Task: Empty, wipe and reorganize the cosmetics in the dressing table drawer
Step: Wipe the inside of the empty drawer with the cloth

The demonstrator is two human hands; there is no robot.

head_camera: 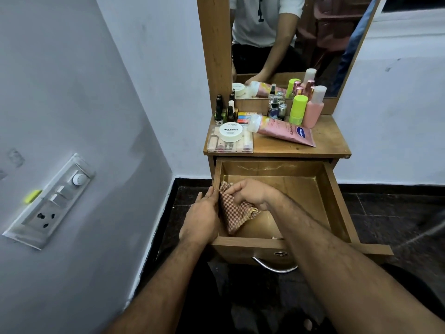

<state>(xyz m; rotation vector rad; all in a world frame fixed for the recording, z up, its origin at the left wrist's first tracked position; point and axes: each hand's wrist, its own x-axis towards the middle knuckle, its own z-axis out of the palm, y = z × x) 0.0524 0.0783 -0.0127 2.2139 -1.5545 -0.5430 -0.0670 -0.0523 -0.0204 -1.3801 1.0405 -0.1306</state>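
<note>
Cloth point(234, 213) partly hidden under right hand point(250, 192); mirror point(301, 39) cut off at top edge; tube point(284, 130) text unreadable.

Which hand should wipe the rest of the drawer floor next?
The right hand: it already grips the checked cloth inside the drawer. The left hand rests on the drawer's left wall, steadying it.

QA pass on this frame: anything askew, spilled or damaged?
No spills. The pink tube lies on its side across the tabletop while the other bottles stand. Pale scratches mark the drawer back wall. The right hand grips the checked cloth.
</note>
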